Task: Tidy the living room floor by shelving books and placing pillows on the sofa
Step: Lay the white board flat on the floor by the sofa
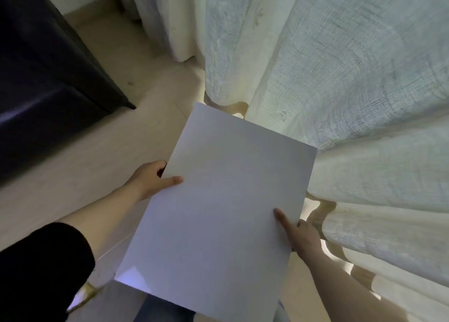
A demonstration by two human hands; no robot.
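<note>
We see a large, thin white book (223, 212) held flat between both hands, above the floor. Its cover is plain and smooth, with a faint sheen at the near left corner, and its shape is a clean rectangle with sharp corners. The left hand (150, 178) grips the left long edge about midway, thumb laid on the cover and fingers curled beneath. The right hand (303, 234) pinches the right long edge nearer the body, thumb lying across the cover, fingers hidden below. A black sleeve (41, 273) covers the left arm up to mid-forearm; the right forearm is bare.

To the right of the hands and beyond the book's far edge hangs a pale curtain (340, 66), coarse woven cloth in deep folds, its hem just beside the right hand and the book's far corner. We cannot tell whether cloth and book touch. Left of the left hand the light, smooth floor (116, 137) gives open room, a strip running away between the curtain and a dark, glossy block of furniture (48, 66) with a sharp lower corner, well apart from the hands. Below the book, close to the body, we make out blue trouser cloth (165, 309)
</note>
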